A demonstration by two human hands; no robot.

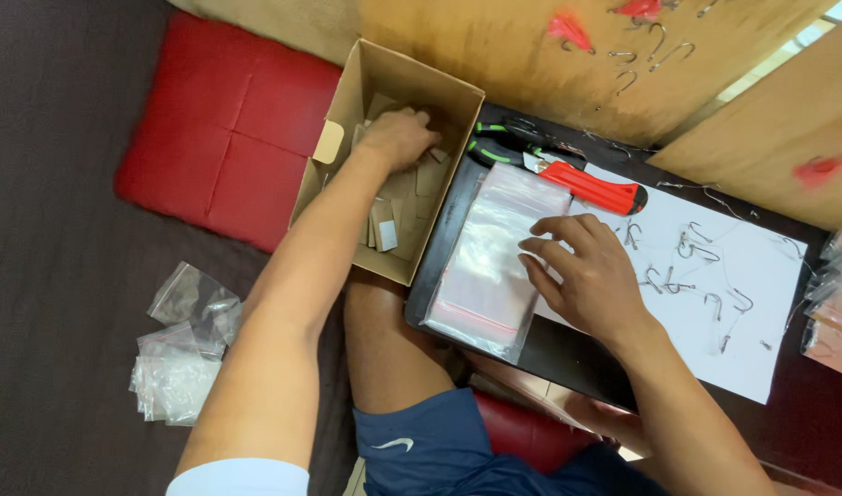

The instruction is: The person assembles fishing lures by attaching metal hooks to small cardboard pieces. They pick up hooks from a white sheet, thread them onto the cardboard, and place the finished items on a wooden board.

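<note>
My left hand (398,138) reaches down into an open cardboard box (333,142) and rests on the small brown card pieces (412,197) inside; whether it grips one I cannot tell. My right hand (586,266) lies with spread fingers on the edge of a stack of clear zip bags with red strips (490,262), on a low black table (568,354). Just right of that hand, several metal fish hooks (706,266) lie scattered on a white sheet (751,303).
A red-handled tool (595,188) and a green-and-black tool (494,147) lie at the table's far edge. A red cushion (223,129) sits left of the box. Loose clear bags (182,344) lie on the dark floor. More bagged items (834,303) sit at far right.
</note>
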